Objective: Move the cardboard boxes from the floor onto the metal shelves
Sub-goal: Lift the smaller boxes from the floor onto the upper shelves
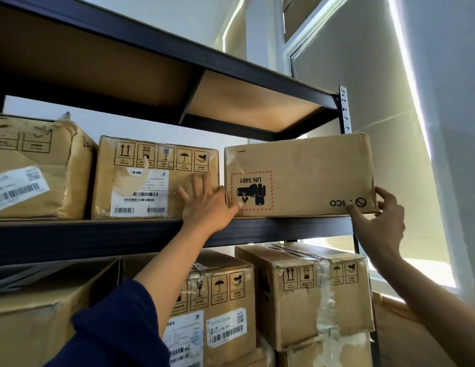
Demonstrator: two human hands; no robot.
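A cardboard box (310, 176) with an upside-down UN 3481 label sits at the right end of the black metal shelf (98, 239). My left hand (207, 205) lies spread with straight fingers at the box's lower left corner, thumb touching its front face, fingers over the neighbouring box (157, 178). My right hand (382, 221) holds the box's lower right corner, thumb on the front and fingers curled round the side.
Another taped box (37, 165) stands further left on the same shelf. The shelf below holds several boxes (305, 295). An upper shelf board (244, 102) hangs overhead. A shelf upright (344, 112) and a bright window are on the right.
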